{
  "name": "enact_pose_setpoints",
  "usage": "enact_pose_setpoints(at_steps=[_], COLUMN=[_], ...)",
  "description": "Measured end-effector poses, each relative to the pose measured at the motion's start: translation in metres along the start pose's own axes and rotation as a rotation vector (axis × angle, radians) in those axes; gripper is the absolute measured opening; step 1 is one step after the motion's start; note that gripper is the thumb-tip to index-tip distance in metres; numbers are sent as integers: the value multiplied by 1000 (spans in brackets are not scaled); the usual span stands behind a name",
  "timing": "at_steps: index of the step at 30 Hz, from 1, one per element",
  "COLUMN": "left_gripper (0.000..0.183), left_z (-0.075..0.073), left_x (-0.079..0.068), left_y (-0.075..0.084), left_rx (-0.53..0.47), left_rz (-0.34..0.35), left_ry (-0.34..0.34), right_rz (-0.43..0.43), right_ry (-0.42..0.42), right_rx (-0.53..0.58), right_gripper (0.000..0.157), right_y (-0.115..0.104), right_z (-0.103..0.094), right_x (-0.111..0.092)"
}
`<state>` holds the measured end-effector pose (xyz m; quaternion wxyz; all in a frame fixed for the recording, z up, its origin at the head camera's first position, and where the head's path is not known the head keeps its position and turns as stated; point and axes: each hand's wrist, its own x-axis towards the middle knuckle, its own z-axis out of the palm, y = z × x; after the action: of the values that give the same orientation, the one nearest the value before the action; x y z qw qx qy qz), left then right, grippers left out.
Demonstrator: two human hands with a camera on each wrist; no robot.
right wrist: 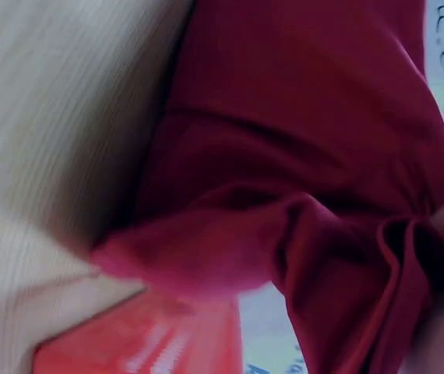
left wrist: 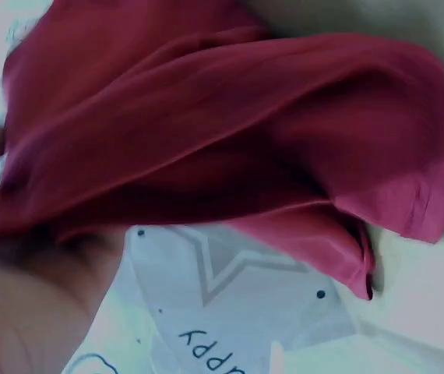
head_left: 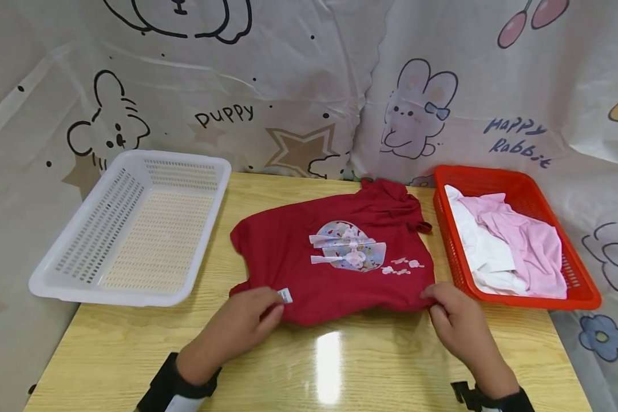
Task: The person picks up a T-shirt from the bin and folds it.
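A dark red T-shirt (head_left: 288,246) is spread across the middle of the table, its near edge raised toward me. Pale blue and pink appliqué decorates its front, and a small white tag (head_left: 285,295) shows beside my left fingers. My left hand (head_left: 242,320) pinches the shirt at its near left edge; in the left wrist view the cloth (left wrist: 206,117) hangs in folds from the fingers. At the near right corner, my right hand (head_left: 458,320) grips the fabric between thumb and fingers. Bunched cloth (right wrist: 339,288) partly hides those fingers in the right wrist view.
On the left stands a white plastic basket (head_left: 206,240) with nothing inside. A red basket (head_left: 445,240) at the right holds white cloth (head_left: 479,246) and a pink garment (head_left: 530,240). Behind the wooden table (head_left: 268,377) hangs a printed curtain (head_left: 298,86).
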<state>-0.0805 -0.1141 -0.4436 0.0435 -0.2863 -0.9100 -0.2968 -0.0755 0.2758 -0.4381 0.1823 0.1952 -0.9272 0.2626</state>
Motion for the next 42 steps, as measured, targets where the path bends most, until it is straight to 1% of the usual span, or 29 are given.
enact_pose_setpoints(at_steps=[1, 2, 3, 5, 6, 7, 8, 9, 10, 11, 13, 14, 15, 16, 17, 18, 19, 20, 21, 23, 24, 25, 29, 31, 33, 36, 39, 42], left_gripper=[10, 13, 18, 26, 28, 28, 28, 28, 25, 21, 14, 18, 27, 40, 52, 63, 74, 81, 87, 94, 96, 98, 102, 103, 103, 105, 106, 107], left_z=[4, 9, 12, 18, 19, 20, 22, 23, 25, 27, 34, 38, 42, 47, 51, 55, 58, 61, 62, 60, 57, 54, 42, 41, 40, 39, 38, 40], left_x=[-12, -22, -31, -41, -42, -41, -37, -31, -24, -17, -2, 5, 10, 15, 18, 21, 23, 25, 28, 34, 38, 43, 69, 79, 86, 91, 91, 82], left_y=[2, 2, 3, 1, 0, -1, -2, -2, -3, -4, -5, -5, -5, -4, -2, -1, 0, -1, -4, -15, -23, -33, -73, -89, -99, -105, -103, -99], left_rx=[21, 19, 11, -16, -44, -62, -71, -62, -51, -27, 64, 116, 157, 197, 233, 258, 265, 259, 248, 226, 213, 200, 171, 168, 168, 173, 172, 188], left_rz=[14, 17, 5, -35, -72, -104, -133, -162, -193, -227, -289, -325, -362, -400, -440, -477, -516, -554, -586, -630, -640, -642, -636, -625, -615, -618, -633, -626], left_ry=[-73, -152, -233, -359, -401, -418, -406, -371, -315, -253, -149, -122, -120, -144, -189, -246, -297, -345, -379, -421, -435, -438, -458, -450, -451, -459, -460, -442], right_rz=[-47, -76, -95, -75, -53, -25, 3, 21, 41, 52, 79, 93, 113, 135, 151, 179, 205, 228, 252, 296, 329, 347, 402, 433, 457, 473, 474, 469], right_ry=[-53, -117, -196, -381, -470, -550, -615, -643, -641, -612, -510, -455, -417, -415, -442, -498, -574, -658, -738, -837, -862, -867, -829, -819, -810, -801, -790, -776], right_rx=[-7, -11, -13, -25, -27, -19, -12, 4, 20, 31, 31, 20, 2, -21, -47, -61, -68, -71, -75, -76, -74, -82, -106, -114, -115, -118, -115, -124], right_gripper=[29, 30, 31, 30, 30, 30, 29, 28, 27, 26, 23, 22, 23, 27, 33, 41, 50, 59, 68, 82, 86, 89, 95, 97, 97, 97, 96, 96], right_y=[-1, -1, -1, -2, -3, -4, -5, -6, -6, -5, -2, 1, 5, 10, 14, 19, 24, 29, 33, 42, 45, 48, 55, 57, 58, 60, 60, 58], right_z=[3, 8, 12, 20, 23, 24, 23, 22, 20, 17, 15, 16, 18, 22, 26, 31, 38, 45, 52, 64, 70, 75, 89, 93, 96, 97, 98, 98], right_x=[-11, -22, -33, -52, -59, -63, -64, -62, -57, -49, -27, -13, 0, 14, 25, 34, 42, 47, 51, 56, 59, 62, 79, 87, 93, 98, 96, 88])
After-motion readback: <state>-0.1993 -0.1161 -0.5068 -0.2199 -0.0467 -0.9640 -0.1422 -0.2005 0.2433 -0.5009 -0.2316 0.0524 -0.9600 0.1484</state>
